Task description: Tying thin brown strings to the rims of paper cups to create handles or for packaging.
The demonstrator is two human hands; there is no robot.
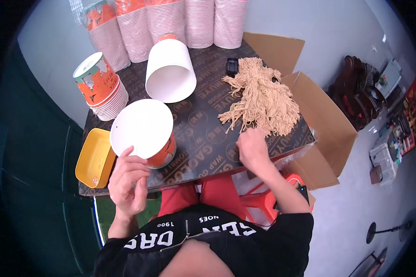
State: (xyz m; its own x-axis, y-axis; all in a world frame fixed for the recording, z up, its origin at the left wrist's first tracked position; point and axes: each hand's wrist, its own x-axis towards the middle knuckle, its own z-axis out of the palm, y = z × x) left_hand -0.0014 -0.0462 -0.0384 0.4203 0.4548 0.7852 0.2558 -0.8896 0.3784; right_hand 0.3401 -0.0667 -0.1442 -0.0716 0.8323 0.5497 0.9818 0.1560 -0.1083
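A paper bucket (164, 156), orange outside and white inside, stands tilted at the table's near left. A small dark hole shows near its rim. My left hand (128, 182) is at the bucket's near rim, index finger laid on the white edge, other fingers loosely bent and thumb apart. At the near end of a heap of tan cords (268, 99), my right hand (253, 148) is closed, fingertips pinched against the strands. How many cords it grips is hidden.
A white bucket (171, 71) lies on its side behind. Nested buckets (101, 87) stand left, above a yellow tray (94, 157). Wrapped bucket stacks (166, 18) line the back. A black clip-like object (232, 66) lies beside the cords. An open carton (326, 129) and red stool (263, 201) flank the table's right.
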